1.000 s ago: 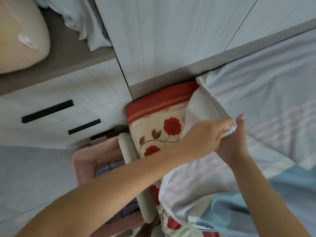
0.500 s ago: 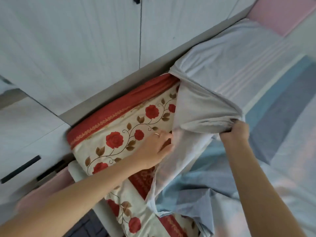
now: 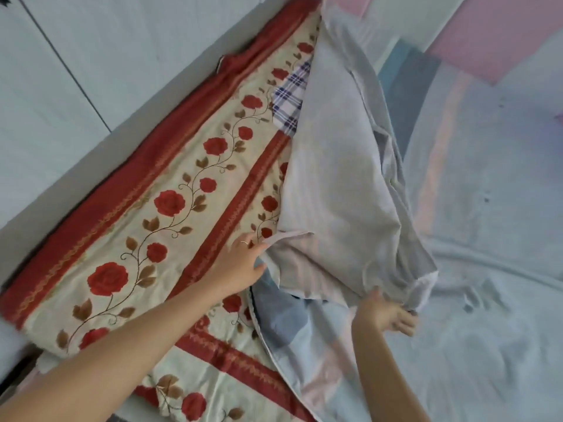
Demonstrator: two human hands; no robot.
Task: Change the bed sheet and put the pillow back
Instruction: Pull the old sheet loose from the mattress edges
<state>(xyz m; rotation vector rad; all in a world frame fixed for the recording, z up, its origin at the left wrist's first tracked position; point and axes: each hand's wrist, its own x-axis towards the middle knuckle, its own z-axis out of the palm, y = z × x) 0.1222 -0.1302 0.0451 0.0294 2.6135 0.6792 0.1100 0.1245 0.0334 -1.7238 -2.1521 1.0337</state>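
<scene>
Left arm stretched forward, left hand (image 3: 243, 263) low on the flowered pad (image 3: 170, 208), fingertips at the hem, grip cannot be told, right hand (image 3: 387, 313) spread wide, touching the peeled-back sheet (image 3: 338, 184), whose fold runs away from both hands up the bed.

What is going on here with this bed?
A person seems to be stripping the pale blue sheet. It is folded back over itself, so the rose-patterned cover underneath shows. The left hand pinches the folded edge; the right hand is at the fold's lower corner, its grip too blurred to judge.
</scene>
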